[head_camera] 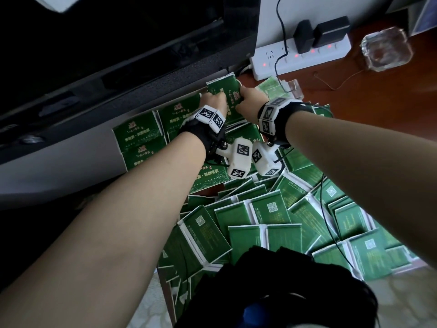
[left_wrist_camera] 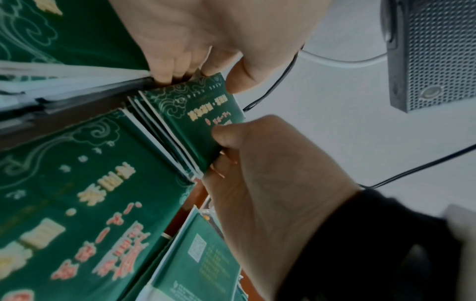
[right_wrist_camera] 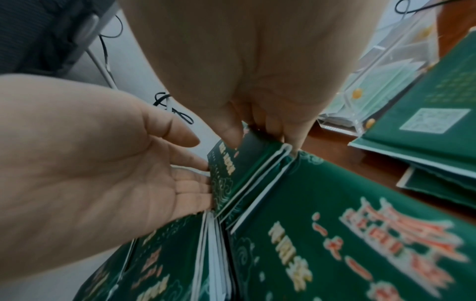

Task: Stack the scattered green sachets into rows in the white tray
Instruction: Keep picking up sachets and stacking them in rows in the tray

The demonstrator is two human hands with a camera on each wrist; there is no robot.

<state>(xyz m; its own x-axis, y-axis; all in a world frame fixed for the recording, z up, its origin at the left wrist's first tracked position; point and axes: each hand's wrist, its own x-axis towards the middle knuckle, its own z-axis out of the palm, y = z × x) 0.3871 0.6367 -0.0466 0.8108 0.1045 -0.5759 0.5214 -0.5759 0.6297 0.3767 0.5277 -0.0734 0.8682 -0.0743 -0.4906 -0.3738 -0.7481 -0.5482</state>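
Both hands meet at the far end of the tray, holding one upright bundle of green sachets (head_camera: 225, 88) between them. My left hand (head_camera: 212, 99) grips its left edge, with the thumb on the front corner (left_wrist_camera: 239, 81) and the fingers behind. My right hand (head_camera: 249, 100) pinches the right edge, its thumb (left_wrist_camera: 224, 132) on the printed face. The bundle (right_wrist_camera: 231, 167) stands against rows of sachets (head_camera: 142, 136) in the white tray (head_camera: 119, 147). Several loose sachets (head_camera: 272, 209) lie scattered on the near table.
A black monitor (head_camera: 118, 55) overhangs the tray's left side. A white power strip (head_camera: 300, 55) with plugs and cables lies behind the hands. A clear acrylic holder (head_camera: 293, 87) stands to their right and a glass ashtray (head_camera: 387, 48) at the far right. A black bag (head_camera: 272, 280) lies at the near edge.
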